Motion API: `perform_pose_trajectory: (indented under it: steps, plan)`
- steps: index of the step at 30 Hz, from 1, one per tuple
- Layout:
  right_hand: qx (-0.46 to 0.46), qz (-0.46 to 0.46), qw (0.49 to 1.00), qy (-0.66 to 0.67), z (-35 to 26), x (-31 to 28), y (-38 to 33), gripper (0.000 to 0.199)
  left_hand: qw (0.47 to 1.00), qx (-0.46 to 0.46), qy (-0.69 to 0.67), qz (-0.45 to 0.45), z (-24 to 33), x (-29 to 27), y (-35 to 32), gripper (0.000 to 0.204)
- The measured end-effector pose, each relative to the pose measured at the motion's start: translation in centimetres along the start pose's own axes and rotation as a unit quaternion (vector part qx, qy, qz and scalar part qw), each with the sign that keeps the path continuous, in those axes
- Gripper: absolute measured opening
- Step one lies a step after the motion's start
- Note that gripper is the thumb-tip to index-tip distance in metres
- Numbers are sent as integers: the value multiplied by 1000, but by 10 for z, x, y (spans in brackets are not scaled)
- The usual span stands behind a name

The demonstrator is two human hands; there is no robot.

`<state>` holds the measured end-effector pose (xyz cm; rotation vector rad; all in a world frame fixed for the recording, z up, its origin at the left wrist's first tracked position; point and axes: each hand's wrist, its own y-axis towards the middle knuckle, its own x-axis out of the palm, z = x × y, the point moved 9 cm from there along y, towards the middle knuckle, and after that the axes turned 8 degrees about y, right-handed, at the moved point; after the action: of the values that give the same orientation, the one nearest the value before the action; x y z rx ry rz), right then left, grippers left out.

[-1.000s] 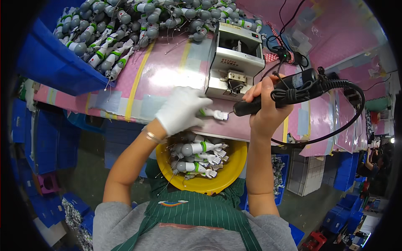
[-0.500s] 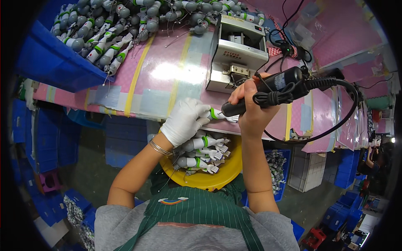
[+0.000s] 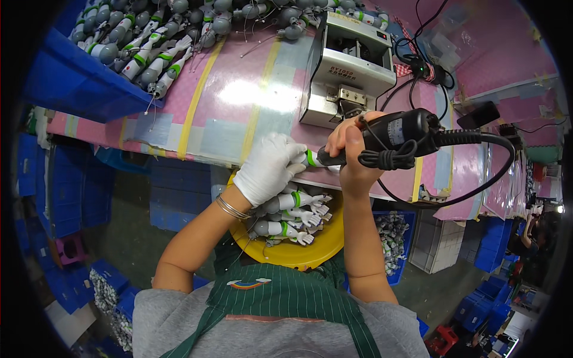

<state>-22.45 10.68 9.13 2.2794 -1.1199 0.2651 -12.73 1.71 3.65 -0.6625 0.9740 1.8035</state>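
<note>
My left hand, in a white glove, pinches a white toy arm with a green band over the table's front edge. Its far end is partly hidden behind my bare right hand, which is wrapped around a black corded electric screwdriver. The screwdriver lies nearly level, its nose against the toy arm beside the green band; the bit cannot be seen. Below my hands, a yellow basin holds several grey and white toy arms with green bands.
Just beyond my right hand stands a metal bench machine. A blue bin and a heap of toy arms fill the back left. The screwdriver's thick cord loops to the right. Under the table are a blue bin of parts and a white crate.
The screwdriver's nose has come down onto the toy arm, and its bit no longer shows. My head view has shifted slightly. My left hand keeps its grip.
</note>
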Motion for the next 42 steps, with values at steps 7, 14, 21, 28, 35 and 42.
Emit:
perform_pose_trajectory:
  steps: [7, 14, 21, 28, 35, 42]
  plan:
    - [-13, 45, 998, -30, -4, 1, -3, 17, 1000, -23, 2, -17, -4, 4, -2, 34]
    - [-95, 94, 981, -142, -13, -4, -2, 13, 1000, -20, 7, 0, -5, 4, 0, 27]
    - [-68, 73, 995, 12, -43, -7, 20, 21, 989, -39, -128, -59, 7, -7, -33, 34]
    - [-160, 70, 984, -35, -67, -5, 76, 10, 973, 17, -116, -198, 40, -14, -66, 29]
    - [-113, 85, 984, -111, -49, 3, 82, 12, 986, 11, 6, 168, -28, -67, 62, 31]
    - [-60, 99, 993, 2, -46, -12, 62, 16, 918, -53, 357, 168, -89, -69, 229, 66]
